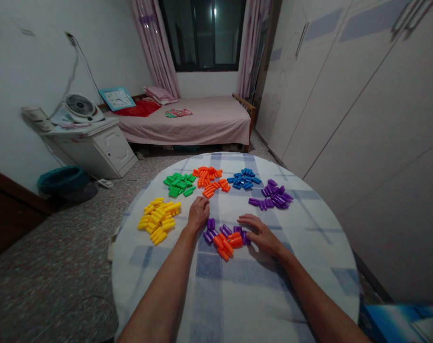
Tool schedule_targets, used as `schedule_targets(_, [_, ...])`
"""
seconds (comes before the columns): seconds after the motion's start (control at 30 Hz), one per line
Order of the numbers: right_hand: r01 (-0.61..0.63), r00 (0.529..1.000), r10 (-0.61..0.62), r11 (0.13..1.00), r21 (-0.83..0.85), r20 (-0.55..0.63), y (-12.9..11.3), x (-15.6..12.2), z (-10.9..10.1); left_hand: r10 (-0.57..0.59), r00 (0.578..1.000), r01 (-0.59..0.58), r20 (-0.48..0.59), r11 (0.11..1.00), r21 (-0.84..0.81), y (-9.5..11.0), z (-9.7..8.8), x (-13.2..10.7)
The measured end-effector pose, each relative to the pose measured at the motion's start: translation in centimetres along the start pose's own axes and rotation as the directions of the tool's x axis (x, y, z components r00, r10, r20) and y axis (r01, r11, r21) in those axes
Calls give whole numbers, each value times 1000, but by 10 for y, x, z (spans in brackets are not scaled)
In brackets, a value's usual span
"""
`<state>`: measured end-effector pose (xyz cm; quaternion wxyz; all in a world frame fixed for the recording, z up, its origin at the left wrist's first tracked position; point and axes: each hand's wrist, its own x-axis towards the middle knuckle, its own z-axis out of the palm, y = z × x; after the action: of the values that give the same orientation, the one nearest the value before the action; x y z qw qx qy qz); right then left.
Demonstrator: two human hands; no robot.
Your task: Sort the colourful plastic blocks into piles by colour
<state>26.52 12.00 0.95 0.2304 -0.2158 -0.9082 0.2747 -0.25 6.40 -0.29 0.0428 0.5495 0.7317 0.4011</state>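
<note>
A mixed heap of purple and orange plastic pegs [224, 237] lies on the round table [238, 295] between my hands. My left hand [198, 212] is curled into a loose fist just left of and beyond the heap; I cannot see anything in it. My right hand [260, 232] lies flat with fingers stretched, its fingertips touching the heap's right edge. Beyond them sit sorted piles: yellow pegs [159, 219], green pegs [179, 184], orange pegs [211, 181], blue pegs [244, 178] and purple pegs [272, 196].
The table wears a white and blue checked cloth. Behind it stands a bed [191, 125], at left a white cabinet [95, 145] with a fan [79, 106], on the floor a teal basin [62, 178]. White wardrobes [363, 95] line the right side.
</note>
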Motion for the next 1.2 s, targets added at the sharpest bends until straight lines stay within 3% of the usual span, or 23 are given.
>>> schedule_targets(0.1, [26,999,-26,1000,-7,22,-8,-12,13,2,999,-3,35,1000,15,5,-1,-7])
schedule_targets(0.27, [15,998,-20,997,-75,-59,-10,-11,25,3,1000,-3,-10,1000,12,17,-3,-39])
schedule_targets(0.4, [-146,973,103,969,-199,-208,-9,-10,20,-80,988,66,-132,992,-105,23,-8,-63])
schedule_targets(0.53, [-264,920,145,915,-304,-365,-13,-14,7,-210,951,168,-227,967,-189,24,-12,-66])
schedule_targets(0.7, [-137,956,44,941,-309,-290,-20,-17,3,-255,939,212,-231,958,-194,20,-11,-61])
schedule_targets(0.83, [-75,966,-27,923,-379,-255,-9,-14,12,-245,948,217,-202,965,-149,18,-10,-61])
schedule_targets(0.93, [-195,920,39,908,-370,-389,9,-11,13,-243,951,219,-192,966,-135,19,-10,-62])
schedule_targets(1.1, [-301,778,91,922,-242,-622,26,-16,-2,-230,955,215,-188,972,-95,21,-12,-62])
schedule_targets(1.13, [-295,765,97,932,-212,-637,27,-17,-5,-227,956,213,-187,973,-90,22,-12,-62])
schedule_targets(1.2, [-250,795,117,957,-145,-596,26,-19,-8,-223,956,211,-188,974,-83,22,-13,-62])
